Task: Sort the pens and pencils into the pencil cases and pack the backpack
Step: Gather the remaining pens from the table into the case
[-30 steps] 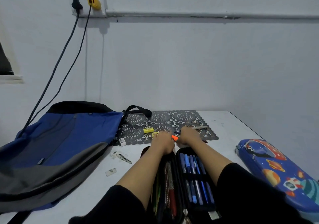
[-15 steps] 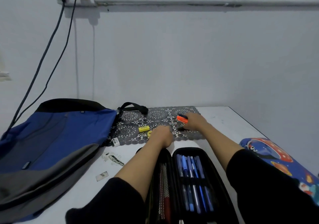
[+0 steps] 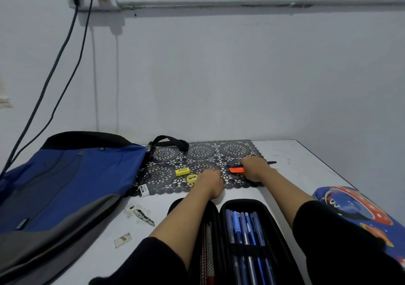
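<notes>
at one o'clock on the mat (image 3: 234, 148) my right hand (image 3: 255, 168), gripping the orange highlighter (image 3: 236, 170), has dropped onto a dark pen (image 3: 270, 162) to gather both. whether my left hand (image 3: 208, 180) grips anything i cannot tell

Matt blue-grey cloth backpack (image 3: 65, 181), dark openwork lace-like mat (image 3: 166, 175), glossy printed hard pencil case (image 3: 359, 214).

I see black case (image 3: 245, 202) open, blue pens (image 3: 243, 227) strapped inside; orange highlighter (image 3: 236, 170) gripped by right hand (image 3: 255, 168); space-print case (image 3: 355, 208) closed, right; backpack (image 3: 65, 186) flat, left.
</notes>
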